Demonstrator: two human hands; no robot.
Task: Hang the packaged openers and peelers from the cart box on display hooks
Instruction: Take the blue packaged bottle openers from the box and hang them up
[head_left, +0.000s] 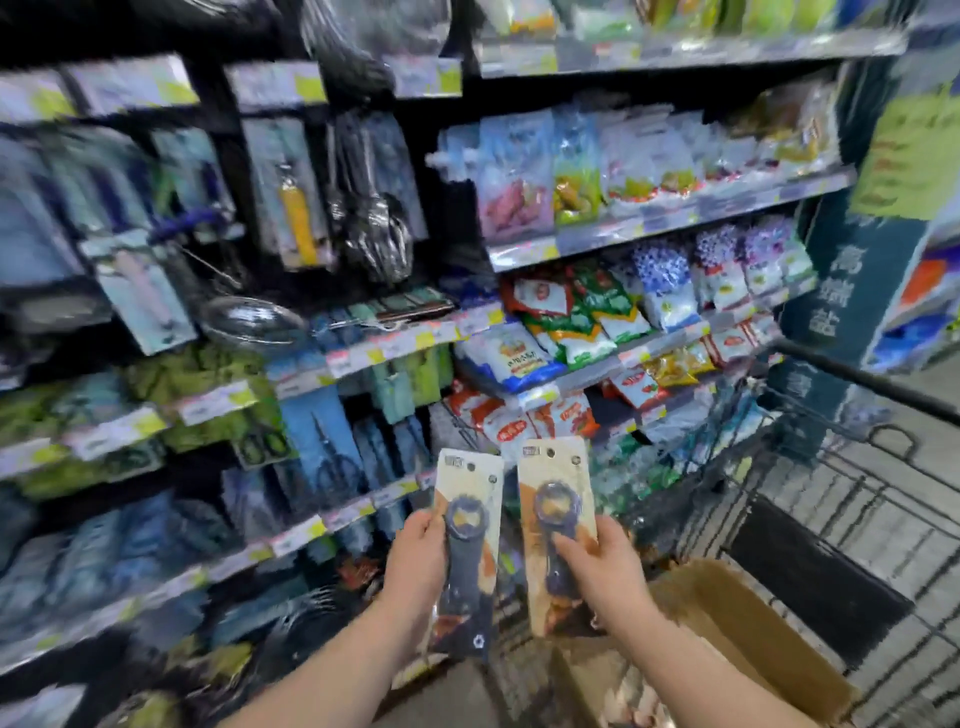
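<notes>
Left hand (414, 564), right hand (602, 569), opener (470, 488) (551, 480) upright in each

The left opener pack (467, 551) and right opener pack (540, 519) are glossy card, possibly plastic-covered; right of the right hand (597, 566), the box (727, 613) is matt brown cardboard, the cart (852, 375) metal wire

Open air above cardboard box (727, 613); wire cart (857, 382) blocks right, shelf edges (395, 340) & hung packs (298, 208) crowd front-left.
</notes>
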